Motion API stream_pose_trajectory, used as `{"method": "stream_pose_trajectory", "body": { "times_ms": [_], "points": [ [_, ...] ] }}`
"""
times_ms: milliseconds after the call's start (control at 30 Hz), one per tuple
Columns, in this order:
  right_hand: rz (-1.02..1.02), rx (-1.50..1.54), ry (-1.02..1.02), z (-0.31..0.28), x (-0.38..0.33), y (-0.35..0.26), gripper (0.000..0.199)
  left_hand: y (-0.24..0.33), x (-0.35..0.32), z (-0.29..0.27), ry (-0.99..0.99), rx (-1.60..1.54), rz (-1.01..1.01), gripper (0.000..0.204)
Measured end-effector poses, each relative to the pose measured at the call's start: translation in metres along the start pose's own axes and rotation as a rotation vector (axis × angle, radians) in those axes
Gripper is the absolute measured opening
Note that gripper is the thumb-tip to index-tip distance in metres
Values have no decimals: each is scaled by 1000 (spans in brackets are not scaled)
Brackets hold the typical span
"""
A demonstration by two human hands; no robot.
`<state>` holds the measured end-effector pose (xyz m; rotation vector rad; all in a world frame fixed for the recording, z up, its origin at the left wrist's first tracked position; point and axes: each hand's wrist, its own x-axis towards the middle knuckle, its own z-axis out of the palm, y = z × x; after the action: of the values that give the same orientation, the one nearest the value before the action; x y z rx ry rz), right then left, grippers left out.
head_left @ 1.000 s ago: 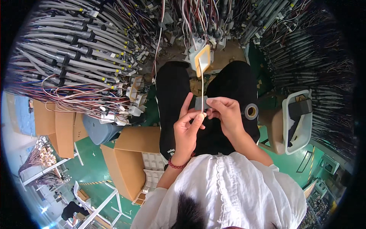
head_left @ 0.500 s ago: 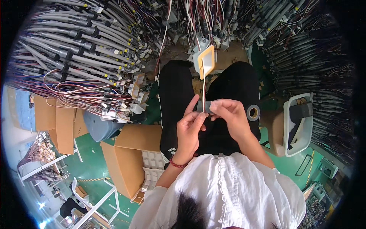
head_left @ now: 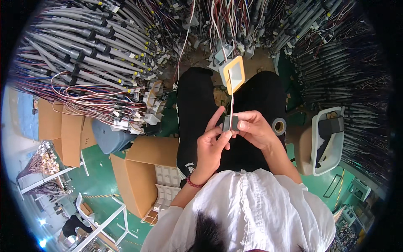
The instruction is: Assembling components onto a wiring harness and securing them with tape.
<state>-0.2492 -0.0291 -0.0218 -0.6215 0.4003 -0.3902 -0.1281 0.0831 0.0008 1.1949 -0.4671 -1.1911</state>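
Over my lap hangs a pale square housing with a yellow-orange rim, tilted, with thin wires running from its opening down to my fingers. My left hand pinches the wires between thumb and fingertips, its index finger stretched out upward. Across the wires, just above that pinch, lies a short dark grey strip, which looks like tape or foam. My right hand grips this strip's right side with thumb and fingers. I cannot tell whether the strip wraps fully round the wires.
A tape roll sits on my right thigh. At the right stands a white-rimmed bin with dark pieces inside. An open cardboard box holding pale moulded trays is at my left. Thick grey cable bundles surround me at the left, front and right.
The grey strip, earlier behind the wires, now shows across them. My right hand has shifted slightly down, and the housing has swung a little right and down.
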Motion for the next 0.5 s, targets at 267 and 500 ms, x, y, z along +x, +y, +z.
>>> {"method": "stream_pose_trajectory", "body": {
  "times_ms": [267, 500],
  "points": [
    [130, 293, -70, -6, -1, 2, 47, 0, -2, -3, -72, -113, -77, 19],
    [18, 53, 13, 5, -1, 1, 42, 1, -2, 1, -46, -34, -82, 16]
  ]
}}
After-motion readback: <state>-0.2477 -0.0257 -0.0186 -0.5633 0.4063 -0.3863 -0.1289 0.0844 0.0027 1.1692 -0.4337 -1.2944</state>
